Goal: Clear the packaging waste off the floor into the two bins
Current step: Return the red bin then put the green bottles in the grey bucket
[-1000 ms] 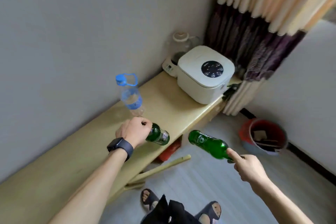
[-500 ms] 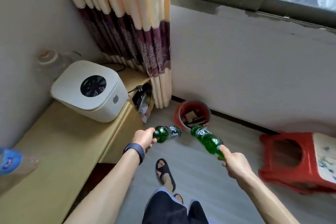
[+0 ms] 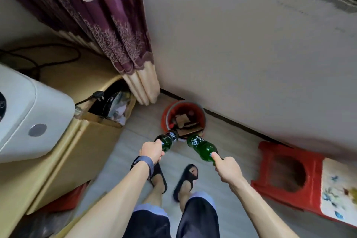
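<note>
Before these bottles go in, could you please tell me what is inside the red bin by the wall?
Brown cardboard pieces lie inside the red bin. They cover its bottom, and the two green bottles hide part of its near rim.

I am looking down into a room in someone's home, a plain lived-in corner rather than a workplace. A cream and purple patterned curtain (image 3: 116, 25) is hanging down the pale wall (image 3: 251, 54) to the wood-look floor (image 3: 119, 152). A white countertop cooker (image 3: 29, 118) is sitting on a yellowish desk (image 3: 63, 160), with a black cord (image 3: 48, 58) trailing behind it. A cardboard box (image 3: 100, 137) lined with a black bag is sitting against the desk's end, and a red bin (image 3: 165, 121) holding cardboard scraps is standing by the skirting. A red plastic stool (image 3: 286, 176) with a flowered top is sitting nearby, and the person is wearing black house slippers (image 3: 186, 177).
</note>
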Available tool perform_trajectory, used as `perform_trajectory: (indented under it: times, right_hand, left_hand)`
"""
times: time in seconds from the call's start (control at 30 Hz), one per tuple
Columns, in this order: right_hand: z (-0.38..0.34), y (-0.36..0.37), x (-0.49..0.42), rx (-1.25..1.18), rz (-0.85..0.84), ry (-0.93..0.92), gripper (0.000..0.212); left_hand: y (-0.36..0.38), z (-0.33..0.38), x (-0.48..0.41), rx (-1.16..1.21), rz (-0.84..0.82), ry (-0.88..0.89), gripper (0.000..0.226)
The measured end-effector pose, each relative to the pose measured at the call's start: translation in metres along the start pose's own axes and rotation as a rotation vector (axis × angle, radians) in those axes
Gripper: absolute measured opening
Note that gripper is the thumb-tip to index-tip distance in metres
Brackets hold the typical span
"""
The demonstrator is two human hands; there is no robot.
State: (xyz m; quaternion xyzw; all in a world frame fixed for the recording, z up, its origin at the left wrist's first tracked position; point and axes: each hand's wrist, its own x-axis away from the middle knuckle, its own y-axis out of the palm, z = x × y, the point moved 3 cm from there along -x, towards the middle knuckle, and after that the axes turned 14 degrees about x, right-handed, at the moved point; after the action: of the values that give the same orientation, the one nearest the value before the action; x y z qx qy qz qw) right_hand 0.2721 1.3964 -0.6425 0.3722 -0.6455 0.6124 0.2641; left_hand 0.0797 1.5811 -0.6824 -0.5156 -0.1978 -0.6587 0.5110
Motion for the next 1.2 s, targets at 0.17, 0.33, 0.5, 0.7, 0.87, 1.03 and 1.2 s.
perform_trajectory:
  times: [0.17,0.33,0.5,0.7,0.87,1.03,1.2]
  right_hand:
    - [-0.036,0.000,-0.102,0.254,0.027,-0.082,0.053]
    - [-0.072,0.008,-0.200,0.589,0.082,-0.254,0.054]
    - [-0.110,0.028,-0.274,0.901,0.097,-0.455,0.044]
    - [-0.156,0.063,-0.284,1.266,0.184,-0.767,0.025]
    - [-0.176,0.076,-0.277,1.313,0.091,-0.840,0.021]
    - [-0.177,0.085,-0.262,1.387,0.103,-0.838,0.021]
    - [-0.174,0.054,-0.282,1.299,0.160,-0.761,0.024]
  left_hand:
    - [0.052,0.006,-0.074,-0.095,-0.010,0.004,0.030]
    - [0.117,-0.003,-0.142,-0.260,-0.014,0.014,0.047]
    - [0.166,-0.011,-0.202,-0.321,0.006,0.024,0.040]
    - [0.182,-0.027,-0.246,-0.441,-0.005,-0.008,0.043]
    - [0.185,-0.035,-0.255,-0.535,0.010,-0.036,0.046]
    - [0.181,-0.024,-0.255,-0.560,0.004,-0.057,0.046]
    - [0.170,-0.010,-0.255,-0.531,-0.018,-0.098,0.040]
